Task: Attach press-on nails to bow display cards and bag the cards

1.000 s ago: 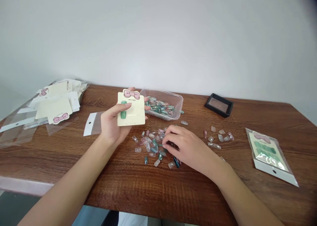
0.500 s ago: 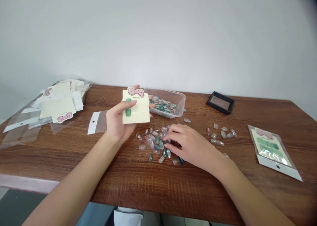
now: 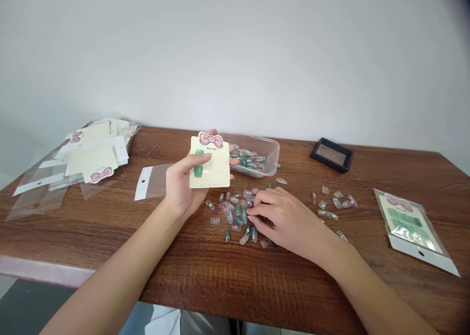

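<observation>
Card (image 3: 210,171) stayed clenched in left hand (image 3: 180,190), green nail (image 3: 199,163) on it; right hand (image 3: 284,222) curled among loose nails (image 3: 238,209), grasp hidden.

Wooden tabletop (image 3: 235,276), loose press-on nails (image 3: 235,212), clear plastic tub (image 3: 273,154), black case (image 3: 332,155), sealed nail packet (image 3: 411,225), piled cards (image 3: 97,154)

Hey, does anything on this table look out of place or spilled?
Yes, loose press-on nails lie scattered across the wooden table in two patches, outside the clear plastic tub that holds the rest, so they look spilled. The right hand is among them, while the left hand holds a bow-topped card.
</observation>
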Demonstrator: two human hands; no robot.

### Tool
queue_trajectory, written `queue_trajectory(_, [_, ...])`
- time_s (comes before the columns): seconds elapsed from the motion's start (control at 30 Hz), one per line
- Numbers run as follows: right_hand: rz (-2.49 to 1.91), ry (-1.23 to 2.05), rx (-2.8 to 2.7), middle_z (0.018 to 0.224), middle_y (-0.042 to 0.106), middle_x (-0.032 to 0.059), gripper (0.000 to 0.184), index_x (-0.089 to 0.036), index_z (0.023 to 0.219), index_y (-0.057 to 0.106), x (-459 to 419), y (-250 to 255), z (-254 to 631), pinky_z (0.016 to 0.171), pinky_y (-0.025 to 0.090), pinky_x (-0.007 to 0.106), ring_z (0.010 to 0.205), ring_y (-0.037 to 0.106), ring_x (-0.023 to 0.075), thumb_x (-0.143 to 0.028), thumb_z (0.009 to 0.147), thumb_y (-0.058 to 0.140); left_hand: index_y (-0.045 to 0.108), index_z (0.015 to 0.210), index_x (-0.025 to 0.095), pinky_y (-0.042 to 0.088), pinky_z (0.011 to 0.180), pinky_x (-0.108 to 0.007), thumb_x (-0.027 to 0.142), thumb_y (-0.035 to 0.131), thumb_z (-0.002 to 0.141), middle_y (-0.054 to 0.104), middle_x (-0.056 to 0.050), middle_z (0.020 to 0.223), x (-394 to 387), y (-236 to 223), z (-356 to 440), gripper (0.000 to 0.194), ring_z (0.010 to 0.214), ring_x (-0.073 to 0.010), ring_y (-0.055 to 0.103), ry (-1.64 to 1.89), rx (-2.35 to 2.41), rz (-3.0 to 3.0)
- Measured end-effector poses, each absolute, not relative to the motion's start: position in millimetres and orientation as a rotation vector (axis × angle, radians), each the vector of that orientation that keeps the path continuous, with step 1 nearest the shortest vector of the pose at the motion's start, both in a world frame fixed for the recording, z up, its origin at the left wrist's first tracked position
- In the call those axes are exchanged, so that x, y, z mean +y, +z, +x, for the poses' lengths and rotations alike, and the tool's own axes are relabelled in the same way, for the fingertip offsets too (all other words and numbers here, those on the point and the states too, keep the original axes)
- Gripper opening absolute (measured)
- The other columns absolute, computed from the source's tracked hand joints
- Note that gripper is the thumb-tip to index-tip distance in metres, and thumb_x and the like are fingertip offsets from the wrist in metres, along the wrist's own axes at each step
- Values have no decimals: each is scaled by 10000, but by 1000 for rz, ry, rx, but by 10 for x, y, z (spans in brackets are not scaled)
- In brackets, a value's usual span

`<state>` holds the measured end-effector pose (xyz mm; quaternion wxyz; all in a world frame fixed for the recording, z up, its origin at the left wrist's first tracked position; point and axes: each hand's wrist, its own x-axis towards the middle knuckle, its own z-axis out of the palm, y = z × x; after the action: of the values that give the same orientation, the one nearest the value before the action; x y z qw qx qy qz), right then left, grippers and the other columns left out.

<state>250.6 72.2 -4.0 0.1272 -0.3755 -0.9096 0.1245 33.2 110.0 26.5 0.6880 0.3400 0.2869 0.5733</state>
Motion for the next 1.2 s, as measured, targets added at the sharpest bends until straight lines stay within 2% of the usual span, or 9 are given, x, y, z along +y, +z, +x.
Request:
queue_trajectory(0.23, [-1204,441,-2615,817,624,25,252,-176,796,705,736,4,2517,749,449,336,747,574,161,-158,980,534,376,1527,209,632,779,-490,169,557,807,751,-127,1115,1115,271,318,743,1027,-361,732,1289,653,766])
queue_trajectory(0.47, [-1194,404,-2551,893,646,52,201,-183,969,755,758,-88,2546,766,495,355,824,608,193,-192,990,555,379,1525,223,628,797,-504,162,554,802,739,-124,1173,1116,282,324,747,1023,-358,735,1288,653,760])
queue_trajectory(0.7, [-1245,433,-2580,907,649,41,166,-189,985,732,761,-60,2571,785,478,376,841,619,207,-171,975,568,377,1526,206,628,777,-492,153,534,815,756,-122,1075,1112,283,323,730,1015,-354,737,1289,644,753])
queue_trajectory(0.9, [-1287,454,-2583,911,642,37,73,-189,938,694,764,-48,2588,800,457,385,856,611,217,-226,951,632,376,1522,207,630,771,-483,166,545,815,754,-123,1086,1114,279,314,728,1007,-353,738,1284,650,763])
queue_trajectory(1.07, [-1280,436,-2589,885,621,39,233,-184,912,679,755,-44,2560,787,439,367,833,585,202,-157,1015,472,359,1531,195,629,773,-486,150,544,812,756,-131,1073,1118,282,316,744,1005,-355,738,1287,633,747])
queue_trajectory(1.2, [-1266,425,-2599,870,625,29,208,-186,890,666,751,-21,2544,795,427,374,809,577,199,-172,1005,493,354,1531,190,630,763,-474,141,541,812,756,-127,1067,1106,285,313,745,988,-344,743,1284,633,746])
